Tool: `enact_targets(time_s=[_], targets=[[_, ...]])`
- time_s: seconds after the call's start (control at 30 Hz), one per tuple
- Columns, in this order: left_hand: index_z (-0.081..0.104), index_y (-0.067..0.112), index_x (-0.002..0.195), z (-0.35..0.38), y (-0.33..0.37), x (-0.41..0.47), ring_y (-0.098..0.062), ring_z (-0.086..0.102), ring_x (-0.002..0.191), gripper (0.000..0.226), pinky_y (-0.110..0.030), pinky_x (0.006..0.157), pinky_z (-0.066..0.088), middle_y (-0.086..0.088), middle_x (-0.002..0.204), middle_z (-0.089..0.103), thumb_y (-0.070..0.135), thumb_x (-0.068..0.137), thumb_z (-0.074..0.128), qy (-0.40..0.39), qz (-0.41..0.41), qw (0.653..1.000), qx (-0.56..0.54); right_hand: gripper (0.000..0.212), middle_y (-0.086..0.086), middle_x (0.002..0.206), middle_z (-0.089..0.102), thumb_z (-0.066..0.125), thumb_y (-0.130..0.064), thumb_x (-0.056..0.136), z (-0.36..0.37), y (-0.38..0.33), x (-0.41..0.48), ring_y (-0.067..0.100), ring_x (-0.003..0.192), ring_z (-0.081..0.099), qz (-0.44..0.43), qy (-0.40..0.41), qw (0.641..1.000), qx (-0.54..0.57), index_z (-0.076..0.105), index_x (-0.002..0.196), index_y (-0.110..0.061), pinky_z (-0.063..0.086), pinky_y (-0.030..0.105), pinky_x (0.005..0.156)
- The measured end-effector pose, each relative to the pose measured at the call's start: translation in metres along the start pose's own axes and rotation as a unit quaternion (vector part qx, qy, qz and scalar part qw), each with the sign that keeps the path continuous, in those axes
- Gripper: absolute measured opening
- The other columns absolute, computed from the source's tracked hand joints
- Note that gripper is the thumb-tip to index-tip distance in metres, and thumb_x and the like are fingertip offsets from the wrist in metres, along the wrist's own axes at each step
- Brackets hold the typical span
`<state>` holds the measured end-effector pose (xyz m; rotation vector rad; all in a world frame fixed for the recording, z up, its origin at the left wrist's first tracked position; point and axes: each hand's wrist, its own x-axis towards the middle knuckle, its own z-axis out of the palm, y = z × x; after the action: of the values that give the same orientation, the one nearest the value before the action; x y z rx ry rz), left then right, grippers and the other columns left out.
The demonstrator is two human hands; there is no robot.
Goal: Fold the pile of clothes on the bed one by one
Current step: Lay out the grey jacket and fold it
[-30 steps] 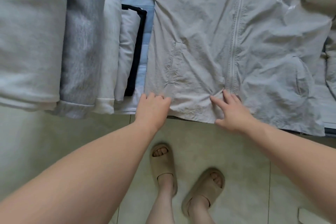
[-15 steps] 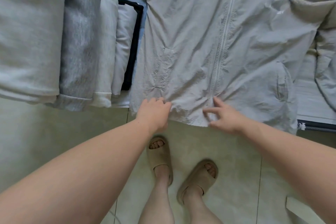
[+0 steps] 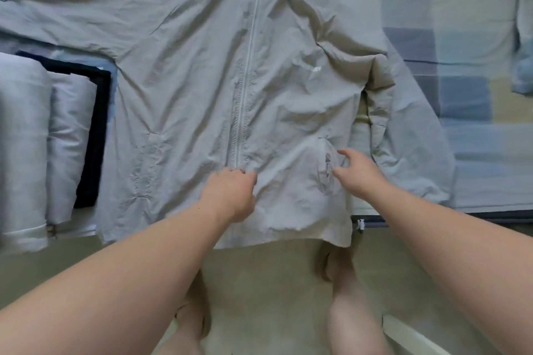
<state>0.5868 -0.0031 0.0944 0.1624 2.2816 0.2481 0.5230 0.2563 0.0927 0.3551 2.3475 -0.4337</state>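
- Fingers [image 3: 240, 174] of the left hand [image 3: 230, 196] are curled together on the grey jacket [image 3: 178, 95], at the lower end of its zipper [image 3: 248, 81]; if they pinch cloth, I cannot tell.
- Right hand [image 3: 357, 174]: fingers apart, loosely bent, at the pocket [image 3: 324, 181].
- The jacket lies flat on the bed [image 3: 476, 153], its hem over the near edge.
- Folded clothes [image 3: 23, 138] lie left.
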Motion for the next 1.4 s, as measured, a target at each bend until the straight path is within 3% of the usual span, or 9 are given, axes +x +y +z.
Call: enact_targets(time_s=[0.03,0.27,0.4,0.57,0.67,0.77,0.9,1.2,1.4], targets=[[0.048,0.023,0.135,-0.019,0.074,0.059,-0.03,0.047,0.126,0.039,-0.042,0.101,0.041,-0.006,0.138,0.052,0.028,0.097,0.045,0.001,0.013,1.0,-0.005,0.063,0.01,0.159,0.035,0.059,-0.029,0.094,-0.056,0.055,0.045,0.033,0.143,0.034,0.029,0.022,0.999,0.0,0.037,0.153,-0.023,0.035,0.044,0.114],[0.026,0.031,0.155,-0.036,0.18,0.135,-0.027,0.017,0.151,0.068,-0.043,0.115,0.029,-0.002,0.168,0.012,0.04,0.094,0.055,0.074,-0.003,0.995,-0.071,0.108,0.007,0.167,-0.014,0.072,-0.049,0.085,-0.115,0.131,0.119,0.031,0.154,-0.002,0.077,0.141,0.987,-0.01,-0.004,0.16,-0.029,0.018,0.06,0.117],[0.029,0.032,0.155,-0.049,0.243,0.19,-0.027,0.02,0.151,0.067,-0.043,0.119,0.027,-0.001,0.169,0.007,0.047,0.094,0.055,0.001,0.001,0.996,-0.089,0.115,0.017,0.164,0.019,0.08,-0.042,0.082,-0.149,0.168,0.17,0.034,0.149,0.026,0.067,0.09,0.976,0.187,-0.001,0.161,-0.019,0.023,0.041,0.118],[0.045,0.029,0.147,-0.066,0.269,0.216,-0.024,0.033,0.148,0.057,-0.038,0.117,0.033,-0.005,0.166,0.022,0.05,0.095,0.055,-0.088,-0.04,0.985,-0.145,0.1,0.01,0.158,0.027,0.076,-0.05,0.079,-0.163,0.202,0.183,0.033,0.14,0.034,0.153,0.135,0.97,0.129,0.019,0.157,-0.021,0.031,0.048,0.111],[0.05,0.024,0.14,-0.08,0.267,0.225,-0.027,0.049,0.131,0.046,-0.04,0.107,0.042,-0.005,0.145,0.049,0.042,0.097,0.052,-0.031,-0.035,0.988,-0.146,0.05,0.014,0.127,0.062,0.074,-0.024,0.084,-0.167,0.221,0.188,0.033,0.114,0.059,0.164,0.037,0.968,0.185,0.053,0.127,-0.011,0.047,0.039,0.093],[0.052,0.021,0.132,-0.1,0.273,0.232,-0.031,0.049,0.124,0.037,-0.042,0.099,0.044,-0.004,0.137,0.051,0.035,0.097,0.05,0.113,-0.004,0.986,-0.119,0.01,0.008,0.094,0.071,0.072,-0.019,0.084,-0.183,0.228,0.19,0.031,0.094,0.065,0.131,0.022,0.967,0.217,0.067,0.09,-0.012,0.053,0.038,0.078],[0.042,0.027,0.146,-0.133,0.296,0.237,-0.032,0.023,0.148,0.055,-0.046,0.116,0.027,-0.007,0.164,0.027,0.036,0.094,0.054,0.25,0.036,0.963,-0.092,0.012,0.005,0.083,0.062,0.063,-0.021,0.091,-0.234,0.228,0.19,0.028,0.083,0.056,0.074,0.076,0.97,0.219,0.06,0.085,-0.011,0.037,0.035,0.064],[0.004,0.042,0.16,-0.193,0.377,0.277,-0.027,-0.003,0.156,0.065,-0.05,0.125,0.005,0.0,0.17,-0.007,0.06,0.102,0.029,0.149,0.092,0.983,-0.063,0.02,0.017,0.091,0.065,0.066,-0.024,0.094,-0.368,0.265,0.211,0.031,0.086,0.058,-0.014,0.142,0.976,0.165,0.065,0.095,-0.004,0.037,0.034,0.068],[0.002,0.047,0.157,-0.202,0.454,0.33,-0.033,-0.003,0.155,0.066,-0.055,0.123,0.005,-0.001,0.17,-0.007,0.066,0.1,0.027,0.073,0.081,0.993,-0.042,0.041,0.011,0.093,0.07,0.086,-0.038,0.073,-0.45,0.307,0.246,0.022,0.075,0.063,-0.029,0.015,0.981,0.193,0.067,0.103,-0.018,0.048,0.03,0.069]])
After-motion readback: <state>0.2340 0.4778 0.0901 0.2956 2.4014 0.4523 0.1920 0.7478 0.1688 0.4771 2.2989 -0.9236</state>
